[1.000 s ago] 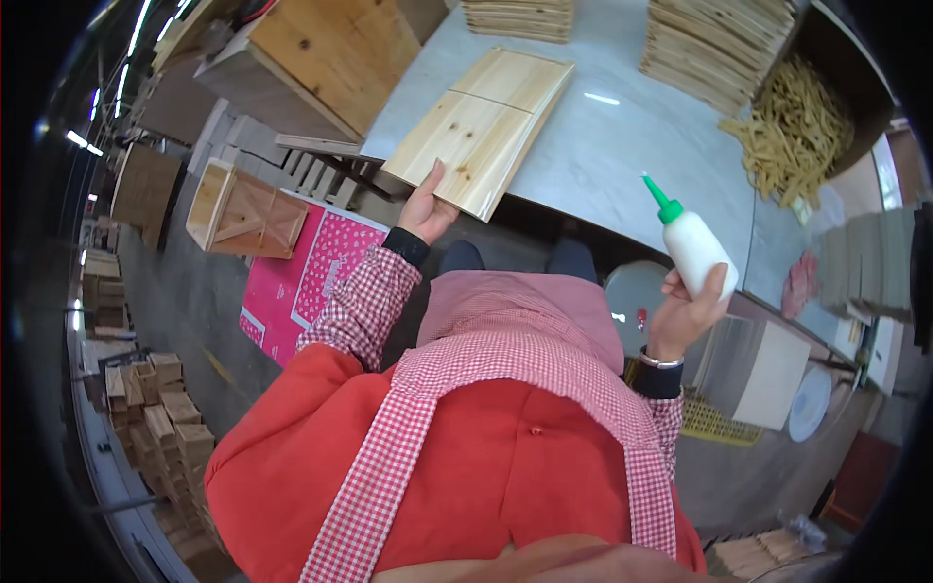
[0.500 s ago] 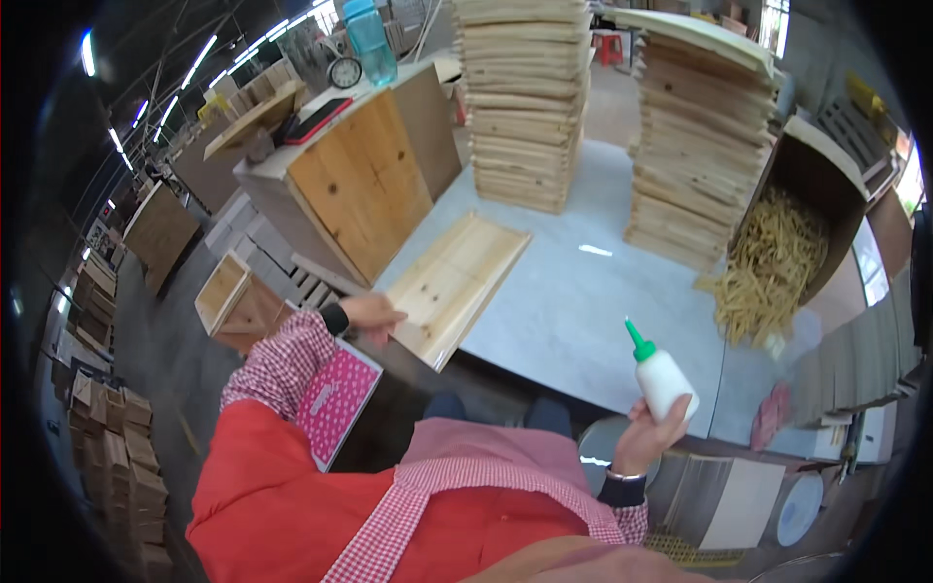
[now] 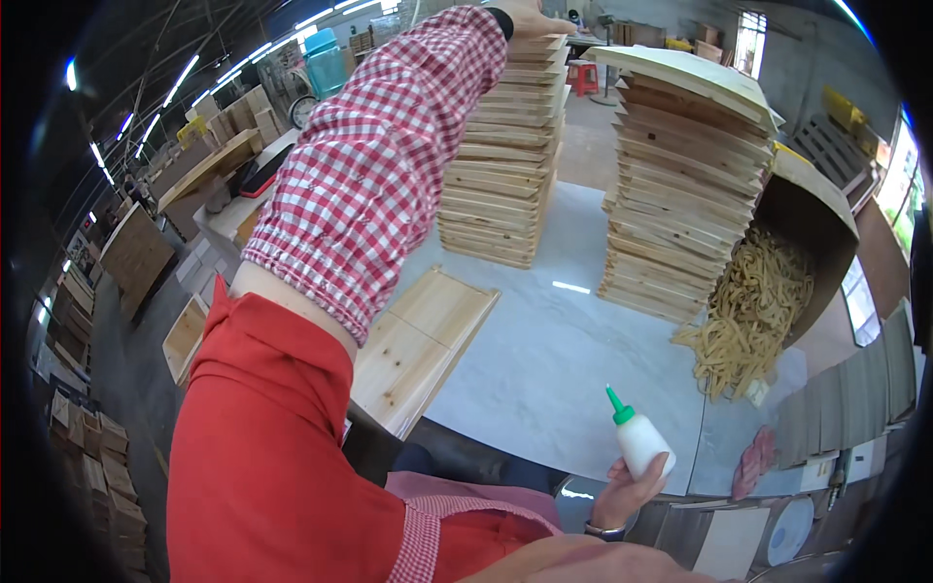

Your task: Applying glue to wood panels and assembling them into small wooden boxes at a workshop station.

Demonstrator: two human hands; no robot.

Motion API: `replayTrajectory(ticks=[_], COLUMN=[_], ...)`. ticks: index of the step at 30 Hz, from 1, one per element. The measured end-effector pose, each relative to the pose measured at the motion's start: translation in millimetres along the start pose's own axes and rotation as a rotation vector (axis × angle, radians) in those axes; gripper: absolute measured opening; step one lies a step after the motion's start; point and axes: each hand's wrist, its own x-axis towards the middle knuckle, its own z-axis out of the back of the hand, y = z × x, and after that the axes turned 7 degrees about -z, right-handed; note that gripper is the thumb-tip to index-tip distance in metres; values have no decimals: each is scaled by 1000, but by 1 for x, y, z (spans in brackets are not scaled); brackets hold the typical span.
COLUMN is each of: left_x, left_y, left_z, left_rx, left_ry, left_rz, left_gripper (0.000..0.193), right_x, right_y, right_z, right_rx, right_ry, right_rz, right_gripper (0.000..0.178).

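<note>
My left hand (image 3: 534, 20) reaches up to the top of the left stack of wooden panels (image 3: 496, 199), cut off partly by the upper picture edge. Its visible fingers stretch out over the top of the stack. At the lower right, my right hand (image 3: 625, 497) is closed around a white squeeze bottle (image 3: 643, 443) with a green pointed nozzle, held tilted with the tip up and to the left. Below my left arm, a shallow wooden panel with raised edges (image 3: 420, 340) lies on the table at its near left edge, partly hidden by the sleeve.
A second tall stack of wooden panels (image 3: 685, 185) stands to the right on the pale table (image 3: 573, 360). Beside it a tipped box (image 3: 821, 209) spills tan strips (image 3: 743, 321). A pink cloth (image 3: 753, 463) lies at the right, near a row of grey boards (image 3: 846, 408).
My left hand has left the near edge of the shallow panel and risen forward to the left stack's top. My right hand still holds the bottle. The view has shifted.
</note>
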Motion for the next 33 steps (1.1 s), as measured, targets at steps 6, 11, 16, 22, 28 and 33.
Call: replayTrajectory(ticks=[6, 11, 16, 22, 28, 33], left_x=[-12, -59, -123, -118, -183, -327], left_y=[-39, -13, 34, 73, 75, 39], left_z=[-4, 47, 48, 40, 89, 114], left_rx=[314, 407, 73, 202, 17, -1268], left_ry=[23, 276, -380, -260, -539, -893], left_rz=[-78, -16, -538, -297, -68, 252], left_gripper=[62, 55, 54, 50, 37, 46], right_x=[8, 8, 8, -5, -37, -48], right_y=[-4, -1, 4, 15, 38, 47], right_z=[8, 11, 11, -6, -8, -2], right_rx=[-26, -23, 1, 20, 44, 75], right_ry=[-39, 9, -6, -35, -13, 37], right_rz=[-5, -16, -8, 56, 132, 144], right_gripper=[42, 43, 43, 44, 46, 47])
